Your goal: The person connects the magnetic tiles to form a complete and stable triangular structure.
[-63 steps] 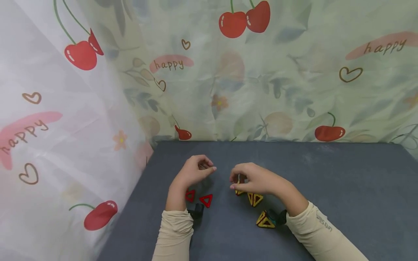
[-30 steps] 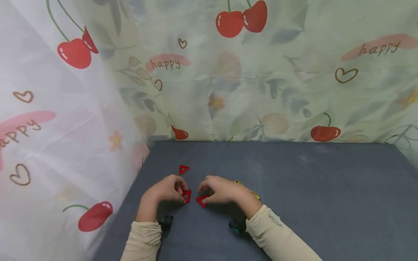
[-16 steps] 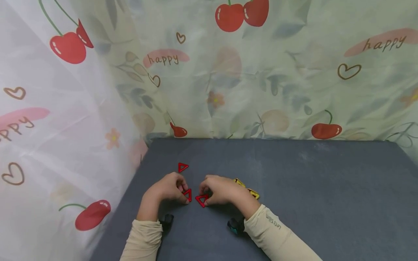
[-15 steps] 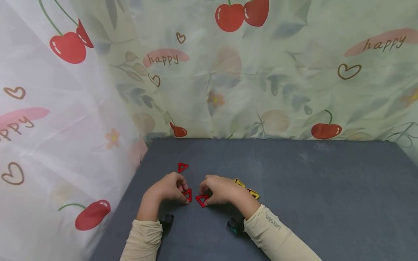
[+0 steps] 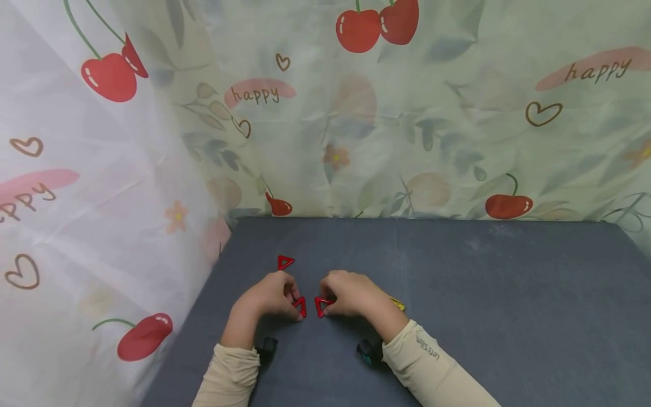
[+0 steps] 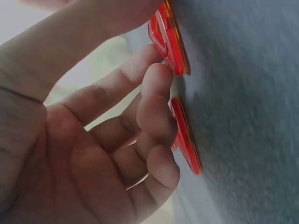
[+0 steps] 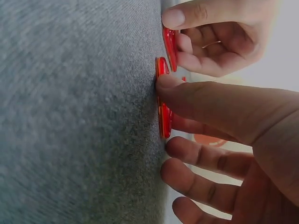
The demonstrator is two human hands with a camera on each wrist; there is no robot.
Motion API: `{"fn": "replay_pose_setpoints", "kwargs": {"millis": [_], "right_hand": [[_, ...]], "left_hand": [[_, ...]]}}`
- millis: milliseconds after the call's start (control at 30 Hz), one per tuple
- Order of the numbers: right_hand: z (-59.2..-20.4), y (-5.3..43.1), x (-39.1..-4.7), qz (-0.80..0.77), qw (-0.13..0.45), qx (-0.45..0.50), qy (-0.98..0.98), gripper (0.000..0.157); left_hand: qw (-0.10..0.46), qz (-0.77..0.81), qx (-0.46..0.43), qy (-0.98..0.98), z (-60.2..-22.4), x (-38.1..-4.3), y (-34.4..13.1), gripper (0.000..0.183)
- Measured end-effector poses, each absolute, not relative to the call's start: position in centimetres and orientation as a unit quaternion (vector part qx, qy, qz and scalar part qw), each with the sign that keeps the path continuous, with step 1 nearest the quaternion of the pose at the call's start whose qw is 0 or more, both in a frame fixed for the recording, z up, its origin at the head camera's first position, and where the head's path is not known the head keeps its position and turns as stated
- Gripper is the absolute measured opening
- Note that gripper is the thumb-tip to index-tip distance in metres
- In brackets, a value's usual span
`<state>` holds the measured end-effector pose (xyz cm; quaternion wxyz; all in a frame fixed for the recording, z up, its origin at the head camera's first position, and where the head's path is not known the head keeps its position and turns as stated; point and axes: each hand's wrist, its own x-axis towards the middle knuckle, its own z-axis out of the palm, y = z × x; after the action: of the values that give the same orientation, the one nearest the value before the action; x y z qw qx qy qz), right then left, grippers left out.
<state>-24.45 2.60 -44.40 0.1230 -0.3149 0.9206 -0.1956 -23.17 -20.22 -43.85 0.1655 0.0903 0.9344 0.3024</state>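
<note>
In the head view, my left hand [image 5: 269, 295] pinches a red hollow triangle tile [image 5: 304, 307] between thumb and fingers. Facing it from the right, my right hand [image 5: 352, 294] pinches a second red triangle tile [image 5: 317, 307]. A narrow gap separates the two tiles, both low at the tabletop. The right wrist view has the right hand's thumb across its tile [image 7: 165, 122], with the left hand's tile [image 7: 170, 46] just beyond. A third red triangle tile [image 5: 280, 263] lies behind the left hand, hidden partly by its fingers in the left wrist view.
A yellow triangle tile [image 5: 398, 304] peeks out behind the right forearm, which hides what lies beyond it. The dark grey table [image 5: 483, 294] ends at a cherry-printed curtain [image 5: 407, 124] at the back and left.
Earlier the left hand hovered farther back and the right was over yellow tiles. Both then came to the red tiles and gripped one each. Lately the left hand shifted right, narrowing the gap.
</note>
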Motion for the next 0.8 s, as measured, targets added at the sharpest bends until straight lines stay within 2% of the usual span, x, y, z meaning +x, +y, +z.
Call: {"fn": "replay_pose_setpoints", "kwargs": {"millis": [400,800], "right_hand": [[-44.6,2.8,-24.7,-0.193,0.108,-0.31,0.925,0.018],[-44.4,2.9,-24.8,-0.196,0.121,-0.318,0.92,0.018]], "left_hand": [[0.164,0.323,0.157,0.919,-44.1,-23.1,-18.7,0.03],[0.163,0.324,0.165,0.917,-44.2,-23.2,-18.4,0.029]]}}
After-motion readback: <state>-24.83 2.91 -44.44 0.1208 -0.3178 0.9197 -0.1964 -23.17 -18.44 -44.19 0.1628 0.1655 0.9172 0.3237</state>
